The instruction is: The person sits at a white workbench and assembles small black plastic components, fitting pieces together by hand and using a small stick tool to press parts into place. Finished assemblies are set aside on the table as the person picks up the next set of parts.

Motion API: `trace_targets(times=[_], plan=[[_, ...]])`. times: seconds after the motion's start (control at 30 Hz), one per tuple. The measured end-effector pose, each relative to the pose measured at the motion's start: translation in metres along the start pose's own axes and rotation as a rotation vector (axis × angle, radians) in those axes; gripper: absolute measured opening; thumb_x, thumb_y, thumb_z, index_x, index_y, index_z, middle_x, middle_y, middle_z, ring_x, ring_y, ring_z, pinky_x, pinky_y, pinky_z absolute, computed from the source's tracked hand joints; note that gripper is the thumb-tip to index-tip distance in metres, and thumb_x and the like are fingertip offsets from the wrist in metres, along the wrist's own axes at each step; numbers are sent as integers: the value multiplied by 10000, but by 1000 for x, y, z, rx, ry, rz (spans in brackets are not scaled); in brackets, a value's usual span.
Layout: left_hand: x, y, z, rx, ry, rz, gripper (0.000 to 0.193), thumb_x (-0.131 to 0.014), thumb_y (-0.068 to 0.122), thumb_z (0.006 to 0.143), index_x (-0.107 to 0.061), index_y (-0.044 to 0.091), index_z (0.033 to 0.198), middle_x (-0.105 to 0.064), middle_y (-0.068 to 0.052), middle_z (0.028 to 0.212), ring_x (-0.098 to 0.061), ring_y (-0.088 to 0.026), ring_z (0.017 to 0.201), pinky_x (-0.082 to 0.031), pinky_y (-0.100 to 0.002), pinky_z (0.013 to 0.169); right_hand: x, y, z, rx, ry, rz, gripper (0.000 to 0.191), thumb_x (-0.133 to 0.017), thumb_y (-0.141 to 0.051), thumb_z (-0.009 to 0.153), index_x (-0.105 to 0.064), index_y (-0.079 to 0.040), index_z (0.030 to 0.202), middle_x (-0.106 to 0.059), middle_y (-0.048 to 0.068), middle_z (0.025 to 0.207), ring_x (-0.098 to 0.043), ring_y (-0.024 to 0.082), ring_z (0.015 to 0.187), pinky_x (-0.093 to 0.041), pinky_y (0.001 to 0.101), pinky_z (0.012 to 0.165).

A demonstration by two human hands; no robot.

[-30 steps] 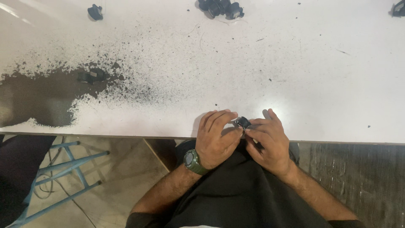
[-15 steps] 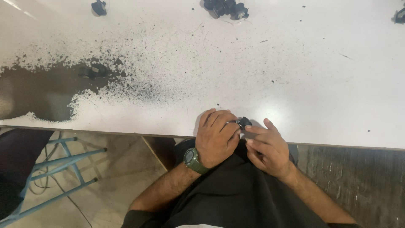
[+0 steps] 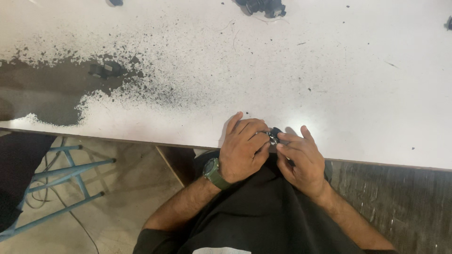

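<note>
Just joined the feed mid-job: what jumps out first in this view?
First, the big worn patch on the left of the white table, where the coating has flaked into dark speckles. Next, at the table's near edge, the left hand and right hand pinch a small dark part between them; a green watch sits on the left wrist. More small dark parts lie at the far edge.

a small dark part (image 3: 274,134) with a glint of metal, pinched between fingertips at the table's near edge.
</note>
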State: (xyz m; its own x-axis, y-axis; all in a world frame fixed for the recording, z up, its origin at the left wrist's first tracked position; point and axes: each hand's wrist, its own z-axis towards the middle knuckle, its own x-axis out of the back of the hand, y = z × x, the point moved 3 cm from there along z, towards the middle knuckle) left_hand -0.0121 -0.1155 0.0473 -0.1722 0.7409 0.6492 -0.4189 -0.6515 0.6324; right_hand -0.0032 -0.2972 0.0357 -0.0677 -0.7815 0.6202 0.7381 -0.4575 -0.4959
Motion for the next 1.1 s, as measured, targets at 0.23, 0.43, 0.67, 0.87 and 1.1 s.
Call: trace_targets(times=[0.23,0.43,0.67,0.87,1.1], plan=[[0,-4,1,2,-45,-20,128,-720,94,821,-695,102,946,-666,-35,1172,-597,-238,1239,-290,-544,1215,6,-7,9,-31,-110,-38,270,-783,36,827,-663,-86,1036,-716,64,1053,-689,231,1174,-409,541,1196],[0,-5,0,17,-20,-7,100,-717,92,777,-664,103,860,-684,-33,1116,-614,-245,1220,-323,-551,1203,12,-8,13,-33,-198,13,273,-757,32,807,-684,-71,1049,-702,86,1100,-663,273,1206,-394,573,1190],[4,-4,1,77,43,-86,222,-739,105,807,-641,64,1001,-676,-52,1079,-643,-262,1121,-368,-555,1185,27,3,26,-92,-79,-79,351,-767,-125,787,-702,-109,1131,-603,91,1085,-552,310,1258,-172,627,1247],[13,-4,5,16,-35,-23,293,-728,65,873,-697,56,1164,-663,-52,982,-644,-265,1002,-451,-501,1124,9,6,27,-189,-206,-185,417,-820,-259,775,-725,-131,1160,-607,67,1124,-526,286,1293,-148,656,1241],[25,2,15,29,-11,-101,154,-751,71,857,-749,90,1009,-682,-45,1031,-641,-257,992,-505,-397,855,8,9,22,-171,-224,-187,381,-843,-263,762,-742,-145,1110,-626,48,1106,-534,271,1274,-145,664,1234]])
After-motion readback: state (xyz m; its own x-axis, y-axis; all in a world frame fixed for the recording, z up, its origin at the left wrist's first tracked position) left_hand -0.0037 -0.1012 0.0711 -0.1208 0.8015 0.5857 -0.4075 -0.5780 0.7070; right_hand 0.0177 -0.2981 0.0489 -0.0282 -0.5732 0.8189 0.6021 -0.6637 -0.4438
